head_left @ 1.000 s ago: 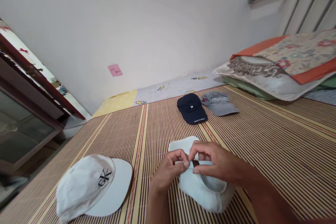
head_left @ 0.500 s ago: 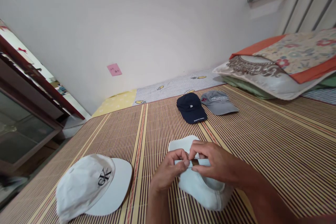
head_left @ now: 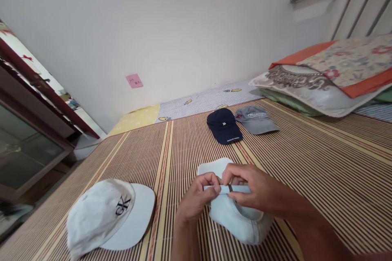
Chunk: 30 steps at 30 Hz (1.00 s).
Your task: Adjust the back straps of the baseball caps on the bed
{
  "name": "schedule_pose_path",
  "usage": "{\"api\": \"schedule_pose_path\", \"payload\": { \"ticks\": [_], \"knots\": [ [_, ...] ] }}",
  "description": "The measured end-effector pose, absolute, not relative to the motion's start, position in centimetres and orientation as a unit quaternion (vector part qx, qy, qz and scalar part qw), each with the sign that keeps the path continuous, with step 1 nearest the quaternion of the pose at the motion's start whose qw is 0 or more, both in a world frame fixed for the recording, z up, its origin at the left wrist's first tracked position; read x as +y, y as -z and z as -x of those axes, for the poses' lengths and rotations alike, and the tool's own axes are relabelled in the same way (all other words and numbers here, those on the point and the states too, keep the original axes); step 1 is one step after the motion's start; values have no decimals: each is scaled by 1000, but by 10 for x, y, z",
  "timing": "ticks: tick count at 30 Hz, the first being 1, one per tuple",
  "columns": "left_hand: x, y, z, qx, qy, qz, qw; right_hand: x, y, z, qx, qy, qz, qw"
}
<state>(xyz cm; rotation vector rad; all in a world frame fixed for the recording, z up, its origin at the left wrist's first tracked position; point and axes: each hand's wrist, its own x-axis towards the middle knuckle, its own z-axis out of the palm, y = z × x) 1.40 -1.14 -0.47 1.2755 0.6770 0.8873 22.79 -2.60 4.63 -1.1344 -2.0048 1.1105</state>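
A pale blue cap [head_left: 237, 222] lies upside down on the striped bamboo mat [head_left: 321, 163] right in front of me, its brim pointing away. My left hand [head_left: 199, 200] pinches the cap's back strap [head_left: 225, 189] from the left. My right hand [head_left: 257, 189] pinches the same strap from the right, by its small dark buckle. Both hands are closed on the strap and almost touch each other.
A white cap with a black "CK" logo [head_left: 107, 216] lies at the near left. A navy cap [head_left: 225, 126] and a grey cap [head_left: 254, 115] sit side by side farther back. Pillows [head_left: 324, 77] are stacked at the right. A glass-fronted cabinet [head_left: 27, 138] stands at the left.
The strap between my fingers now shows more pale length, pulled a little leftward through the buckle. My hands stay in the same place.
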Motion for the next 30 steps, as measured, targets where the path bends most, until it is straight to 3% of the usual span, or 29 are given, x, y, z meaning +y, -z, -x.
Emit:
{"api": "schedule_pose_path", "payload": {
  "ticks": [30],
  "knots": [
    [-8, 14, -15, 316, -410, -543, 661, -23, -45, -222, -778, -352, 441, 277]
  ]
}}
